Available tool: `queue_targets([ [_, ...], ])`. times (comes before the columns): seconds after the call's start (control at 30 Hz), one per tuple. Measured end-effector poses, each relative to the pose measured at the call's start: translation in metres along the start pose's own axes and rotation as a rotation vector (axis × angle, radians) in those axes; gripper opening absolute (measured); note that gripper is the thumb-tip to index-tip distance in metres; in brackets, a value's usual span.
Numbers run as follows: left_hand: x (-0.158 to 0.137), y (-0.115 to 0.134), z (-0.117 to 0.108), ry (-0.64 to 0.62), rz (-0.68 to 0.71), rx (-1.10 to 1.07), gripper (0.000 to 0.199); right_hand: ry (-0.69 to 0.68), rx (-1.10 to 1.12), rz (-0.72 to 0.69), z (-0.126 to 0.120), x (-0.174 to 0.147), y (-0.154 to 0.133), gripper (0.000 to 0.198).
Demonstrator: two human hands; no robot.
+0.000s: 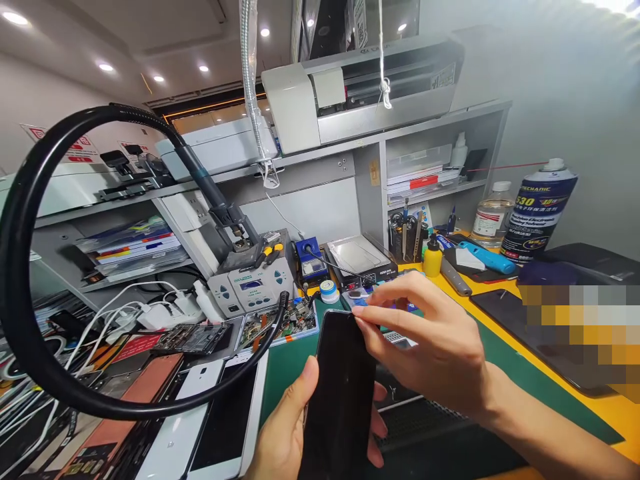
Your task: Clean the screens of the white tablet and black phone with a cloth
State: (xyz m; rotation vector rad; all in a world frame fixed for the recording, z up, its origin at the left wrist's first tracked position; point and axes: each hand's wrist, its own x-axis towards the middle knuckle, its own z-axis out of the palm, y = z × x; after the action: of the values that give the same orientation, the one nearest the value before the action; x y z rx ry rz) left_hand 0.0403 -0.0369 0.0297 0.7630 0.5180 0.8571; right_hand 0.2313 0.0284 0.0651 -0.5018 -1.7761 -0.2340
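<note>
A black smartphone (340,393) stands tilted toward me, its dark screen facing me. Wrapped around its lower part is my left hand (286,423), thumb along the left edge and fingertips showing past the right edge. At the phone's top right corner, my right hand (425,340) pinches thumb and index finger together. Whatever may be between those fingertips is too small to make out. Beneath the phone lies a green work mat (540,393), with a dark device partly hidden behind my hands.
A black flexible hose (13,267) loops across the left side, near several phones and phone parts. Behind stand a soldering station (253,287), a parts tray (300,323) and a yellow bottle (433,257). A spray can (537,213) stands at right.
</note>
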Motion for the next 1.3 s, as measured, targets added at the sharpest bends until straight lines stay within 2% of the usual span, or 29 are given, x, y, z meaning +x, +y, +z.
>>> queue_targets([
  [0.23, 0.001, 0.001, -0.002, 0.022, -0.048, -0.017, 0.071, 0.000, -0.148, -0.138, 0.000, -0.004, -0.001, 0.025],
  [0.6, -0.001, 0.001, -0.002, 0.067, -0.087, -0.114, 0.073, 0.010, -0.185, -0.188, 0.002, -0.012, -0.001, 0.030],
  [1.1, 0.001, 0.004, -0.003, 0.000, -0.075, -0.082, 0.069, -0.007, -0.160, -0.203, 0.003, -0.009, -0.006, 0.026],
  [1.3, 0.001, 0.005, -0.001, 0.029, -0.077, -0.082, 0.070, -0.042, -0.135, -0.195, 0.004, -0.006, -0.009, 0.022],
])
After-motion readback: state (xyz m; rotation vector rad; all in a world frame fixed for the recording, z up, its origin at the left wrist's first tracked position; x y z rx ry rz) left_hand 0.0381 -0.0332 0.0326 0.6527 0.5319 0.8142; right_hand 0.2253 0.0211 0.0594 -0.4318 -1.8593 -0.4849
